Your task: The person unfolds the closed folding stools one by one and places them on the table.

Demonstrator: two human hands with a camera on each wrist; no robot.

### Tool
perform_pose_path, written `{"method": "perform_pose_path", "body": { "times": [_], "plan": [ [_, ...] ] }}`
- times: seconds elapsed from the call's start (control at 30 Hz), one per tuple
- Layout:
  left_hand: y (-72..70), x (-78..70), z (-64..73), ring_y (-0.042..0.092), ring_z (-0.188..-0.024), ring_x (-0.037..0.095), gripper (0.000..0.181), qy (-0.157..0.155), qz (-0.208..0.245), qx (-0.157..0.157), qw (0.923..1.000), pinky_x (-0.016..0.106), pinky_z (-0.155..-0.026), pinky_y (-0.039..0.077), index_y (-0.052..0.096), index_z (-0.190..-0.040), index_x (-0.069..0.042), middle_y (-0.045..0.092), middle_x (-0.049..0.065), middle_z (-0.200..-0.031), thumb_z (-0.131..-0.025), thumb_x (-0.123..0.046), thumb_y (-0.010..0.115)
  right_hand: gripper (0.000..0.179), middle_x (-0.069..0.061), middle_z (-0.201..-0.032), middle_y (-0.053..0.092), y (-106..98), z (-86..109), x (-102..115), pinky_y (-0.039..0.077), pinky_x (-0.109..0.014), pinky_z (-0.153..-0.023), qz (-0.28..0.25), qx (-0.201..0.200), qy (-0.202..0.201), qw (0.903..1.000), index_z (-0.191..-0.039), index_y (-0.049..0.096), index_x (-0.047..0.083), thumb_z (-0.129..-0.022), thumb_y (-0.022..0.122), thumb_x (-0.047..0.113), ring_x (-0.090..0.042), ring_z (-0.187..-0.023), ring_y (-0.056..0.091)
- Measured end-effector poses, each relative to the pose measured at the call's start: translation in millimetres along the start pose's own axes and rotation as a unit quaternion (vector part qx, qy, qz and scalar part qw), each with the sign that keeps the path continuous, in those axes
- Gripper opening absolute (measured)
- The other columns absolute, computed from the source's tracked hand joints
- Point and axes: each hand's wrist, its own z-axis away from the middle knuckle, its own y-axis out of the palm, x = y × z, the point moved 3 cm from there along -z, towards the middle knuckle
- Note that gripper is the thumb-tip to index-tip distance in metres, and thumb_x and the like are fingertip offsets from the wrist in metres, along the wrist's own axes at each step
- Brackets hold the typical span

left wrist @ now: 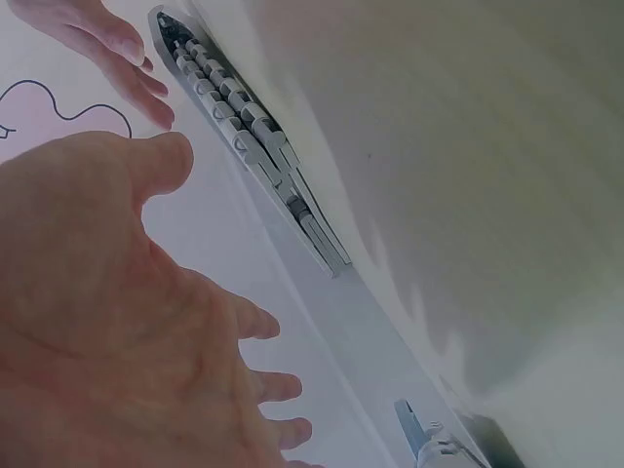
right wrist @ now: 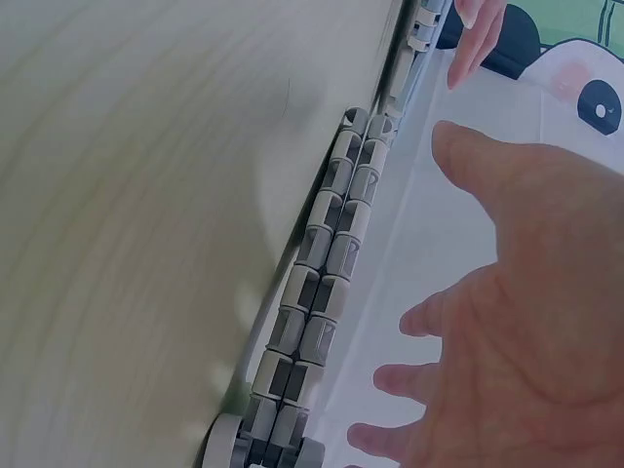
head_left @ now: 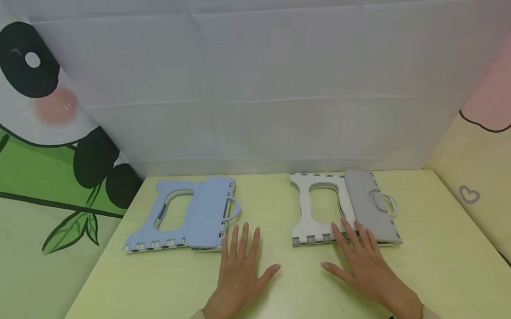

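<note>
Two folded plastic step stools lie flat on the table, a blue stool (head_left: 206, 214) on the left and a white and grey stool (head_left: 371, 207) on the right. Each has a loop handle on its right side. My left hand (head_left: 240, 272) is spread palm down near the front right corner of the blue stool, holding nothing. With fingers extended, my right hand (head_left: 365, 269) reaches over the front edge of the white and grey stool; whether it touches is unclear. Hinged edges of the white and grey stool (right wrist: 322, 263) show closely in the right wrist view.
The pale yellow table (head_left: 266, 211) backs onto a white cloth-like panel (head_left: 269, 82). A side panel with a cartoon panda print (head_left: 28, 60) stands at the left, and a yellow and pink panel (head_left: 491, 168) at the right.
</note>
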Motion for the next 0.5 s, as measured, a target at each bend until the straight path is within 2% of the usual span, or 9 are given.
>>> {"method": "perform_pose_path", "body": {
  "times": [0.23,0.5],
  "plan": [
    [-1.0,-8.1,-8.7,0.026,-0.150,0.045,0.086,0.008,0.034,0.012,0.9993,0.063,-0.118,0.025,0.039,-0.157,-0.006,0.031,0.023,-0.163,-0.095,-0.061,0.061,0.084,-0.025,-0.163,0.028,-1,-1.7,-6,0.021,-0.070,-0.116,0.004,0.016,0.012,0.9998,-0.159,0.033,0.004,-0.098,0.064,0.053,-0.056,-0.146,0.022],
    [1.6,-19.2,-23.6,0.029,-0.148,0.047,0.080,0.009,0.035,0.027,0.9990,0.061,-0.120,0.024,0.042,-0.156,-0.006,0.034,0.023,-0.161,-0.097,-0.057,0.061,0.059,-0.028,-0.153,0.043,-8,-8.0,-17,0.033,-0.069,-0.110,0.002,-0.039,-0.001,0.9992,-0.151,0.048,0.003,-0.103,0.064,0.034,-0.055,-0.139,0.036]
  ]
}}
